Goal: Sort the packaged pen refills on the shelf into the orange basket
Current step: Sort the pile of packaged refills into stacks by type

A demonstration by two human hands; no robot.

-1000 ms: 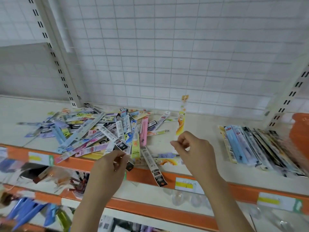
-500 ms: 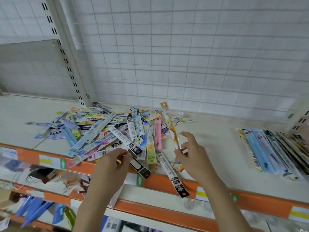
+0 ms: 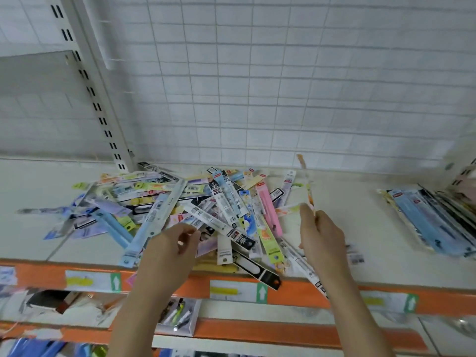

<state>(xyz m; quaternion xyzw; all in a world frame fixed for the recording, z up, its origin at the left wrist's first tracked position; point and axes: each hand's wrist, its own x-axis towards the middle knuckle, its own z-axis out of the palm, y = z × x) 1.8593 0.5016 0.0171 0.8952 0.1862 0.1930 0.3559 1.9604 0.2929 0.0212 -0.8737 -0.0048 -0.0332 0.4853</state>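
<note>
Shelf [image 3: 342,228]: the pale shelf board carried everything; its orange front lip ran across below the heap, and a white grid wall closed it off behind the heap.
Heap [image 3: 195,210]: a large loose pile of packaged pen refills lay crisscrossed on the shelf, so by my judgement most of the sorting was left to do.
Sorted row [image 3: 435,217]: well to the right of the heap, a fanned row of packets lay side by side on the shelf, apparently already set apart.
Orange basket: it did not show in this view, so what it held could not be told.
Open room: bare shelf lay between the heap and the sorted row, and more to the left of the heap, giving space to carry a packet sideways.
Edges: several packets at the near side of the heap overhung the orange lip, the black-ended packet [image 3: 260,270] furthest, and might slip off if nudged.
Right hand [image 3: 322,235]: just right of the heap, its fingers [image 3: 306,215] pinched the lower end of an orange-printed packet [image 3: 307,186] held upright above the shelf.
Left hand [image 3: 167,251]: at the heap's near edge, its fingers curled against the packets there; whether they gripped one I could not tell.
</note>
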